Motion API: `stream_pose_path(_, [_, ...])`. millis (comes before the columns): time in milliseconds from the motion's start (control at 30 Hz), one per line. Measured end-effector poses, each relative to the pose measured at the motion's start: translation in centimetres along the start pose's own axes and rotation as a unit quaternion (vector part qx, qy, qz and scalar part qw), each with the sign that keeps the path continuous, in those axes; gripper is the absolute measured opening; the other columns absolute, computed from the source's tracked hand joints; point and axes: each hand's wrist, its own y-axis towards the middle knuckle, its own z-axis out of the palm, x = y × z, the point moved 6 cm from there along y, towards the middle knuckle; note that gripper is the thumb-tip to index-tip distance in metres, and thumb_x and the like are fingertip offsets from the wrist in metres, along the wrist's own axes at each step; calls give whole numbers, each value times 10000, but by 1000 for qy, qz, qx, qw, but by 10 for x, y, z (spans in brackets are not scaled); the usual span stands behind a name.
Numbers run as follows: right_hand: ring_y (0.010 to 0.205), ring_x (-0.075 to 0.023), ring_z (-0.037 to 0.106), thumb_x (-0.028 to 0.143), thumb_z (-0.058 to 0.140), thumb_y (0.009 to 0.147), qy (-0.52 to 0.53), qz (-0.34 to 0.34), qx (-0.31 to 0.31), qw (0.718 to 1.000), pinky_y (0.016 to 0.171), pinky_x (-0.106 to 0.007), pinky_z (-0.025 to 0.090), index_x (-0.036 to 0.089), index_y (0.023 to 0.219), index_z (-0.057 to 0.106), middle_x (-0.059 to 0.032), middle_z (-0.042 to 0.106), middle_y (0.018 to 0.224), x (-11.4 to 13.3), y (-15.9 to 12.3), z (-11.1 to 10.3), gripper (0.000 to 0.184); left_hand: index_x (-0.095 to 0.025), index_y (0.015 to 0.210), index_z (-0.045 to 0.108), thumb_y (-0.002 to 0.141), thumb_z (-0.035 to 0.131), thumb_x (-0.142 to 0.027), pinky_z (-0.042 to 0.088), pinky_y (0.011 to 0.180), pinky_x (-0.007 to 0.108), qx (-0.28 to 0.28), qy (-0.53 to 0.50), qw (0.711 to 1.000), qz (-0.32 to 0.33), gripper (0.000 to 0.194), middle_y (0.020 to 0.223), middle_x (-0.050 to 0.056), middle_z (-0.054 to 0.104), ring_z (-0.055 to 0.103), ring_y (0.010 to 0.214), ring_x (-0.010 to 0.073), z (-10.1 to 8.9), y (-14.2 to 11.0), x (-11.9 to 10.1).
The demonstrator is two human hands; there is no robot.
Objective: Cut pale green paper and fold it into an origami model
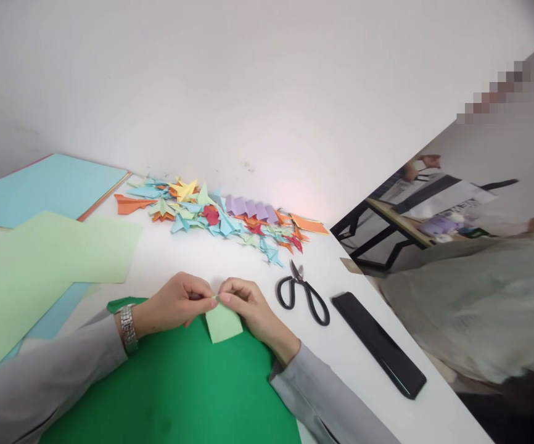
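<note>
A small piece of light green paper [224, 322] hangs from the fingertips of both hands. My left hand [181, 301], with a metal watch on its wrist, pinches the paper's top edge. Close beside it, my right hand [248, 305] pinches the same edge with thumb and forefinger. The fingertips nearly meet and hide the top of the paper, so any fold there cannot be made out. Both hands are above a dark green sheet [179, 388] on the white table.
Folded paper shapes [221, 213] in several colours lie along the wall. Black-handled scissors [301, 293] and a black oblong case [378, 345] are at the right. Light green sheets [54, 259] and a stack of blue paper [49, 188] lie left. Another person's sleeve [470, 296] shows beyond the table.
</note>
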Motion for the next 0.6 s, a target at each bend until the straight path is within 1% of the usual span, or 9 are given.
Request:
stream_pose_path(100, [520,-80,293,468,669,731,-83,-17,34,996,481,-218,223,181,629,488,63,365,558,6,-3,7,355,-152,496,463,799,552,-346,259,363,185,38,5,999,0,371,425,-68,345,384,351,53,4,0,2])
stream_pose_path(167, [522,-80,273,476,661,737,-102,-25,48,993,480,-220,216,185,628,457,70,332,554,8,-3,11,371,-148,504,473,796,560,-355,253,363,183,52,2,999,2,368,406,-76,331,375,350,52,5,0,3])
stream_pose_path(300, [518,-80,273,504,632,754,-106,-32,61,992,475,-225,212,184,609,440,67,332,539,8,-2,12,401,-149,490,444,799,553,-328,238,360,181,63,8,998,3,373,383,-77,334,369,338,49,5,0,2])
stream_pose_path(433, [502,-77,232,532,578,784,-120,-31,71,990,463,-239,177,182,523,396,67,270,505,7,-2,13,473,-162,482,408,810,525,-317,246,357,177,86,18,996,-5,382,366,-74,330,372,336,54,8,0,2])
stream_pose_path(500, [504,-77,228,544,561,790,-119,-25,67,990,468,-242,176,180,506,392,64,256,508,6,-2,13,492,-158,504,446,806,521,-301,252,357,175,92,17,995,-25,342,360,-71,358,374,334,56,9,0,4])
stream_pose_path(600, [506,-77,239,564,556,781,-99,-11,46,994,475,-241,187,175,514,420,61,269,514,4,-1,11,491,-149,552,510,791,536,-297,261,363,172,80,7,996,-50,282,367,-72,390,386,338,57,7,1,8])
